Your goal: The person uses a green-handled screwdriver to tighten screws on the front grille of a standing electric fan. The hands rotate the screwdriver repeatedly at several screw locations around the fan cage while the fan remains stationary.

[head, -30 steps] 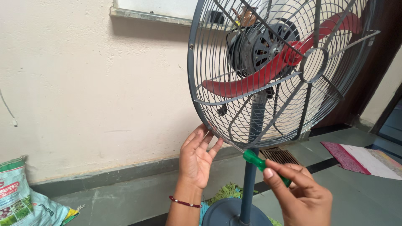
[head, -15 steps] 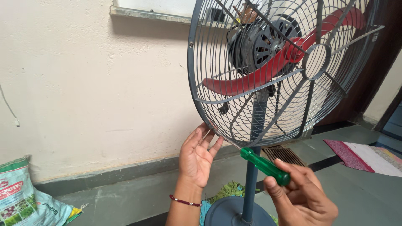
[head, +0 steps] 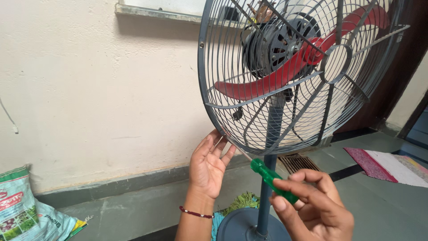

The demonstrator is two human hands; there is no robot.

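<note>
Steadying the lower rim of the pedestal fan's wire guard (head: 267, 111), the left hand (head: 207, 167) lies open and flat-fingered. The right hand (head: 312, 209) pinches a green-handled screwdriver (head: 272, 180) just below the guard. Guard likely stiff yet springy; handle smooth, best gripped mid-length.

Green-handled screwdriver (head: 272, 179) tilted, tip up-left at lower rim of grey fan guard (head: 214, 111); red blades inside
</note>
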